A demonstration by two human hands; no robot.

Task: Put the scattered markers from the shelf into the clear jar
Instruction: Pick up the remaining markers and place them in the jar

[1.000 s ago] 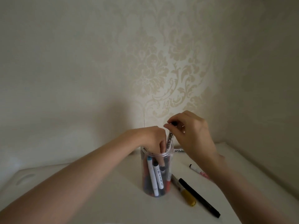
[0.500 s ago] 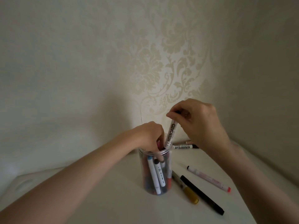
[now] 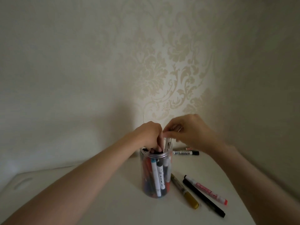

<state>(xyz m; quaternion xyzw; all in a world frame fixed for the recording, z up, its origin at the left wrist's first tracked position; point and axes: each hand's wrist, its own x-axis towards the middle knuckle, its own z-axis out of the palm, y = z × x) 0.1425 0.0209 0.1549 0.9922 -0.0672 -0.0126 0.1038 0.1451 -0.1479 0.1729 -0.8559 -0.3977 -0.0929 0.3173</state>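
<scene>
Wallpaper [image 3: 170, 65]: cream, beige damask scrolls. Shelf [image 3: 113, 200]: white. Jar [image 3: 155, 176]: clear. At its 4 o'clock: yellow-capped marker [image 3: 185, 191], black marker [image 3: 203, 198], white marker with red label [image 3: 206, 190], orange tip

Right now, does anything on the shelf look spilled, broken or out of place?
Nothing spilled or damaged. The clear jar stands upright. Only the leftovers lie loose on the shelf: three markers right of the jar, at least two behind it.
</scene>
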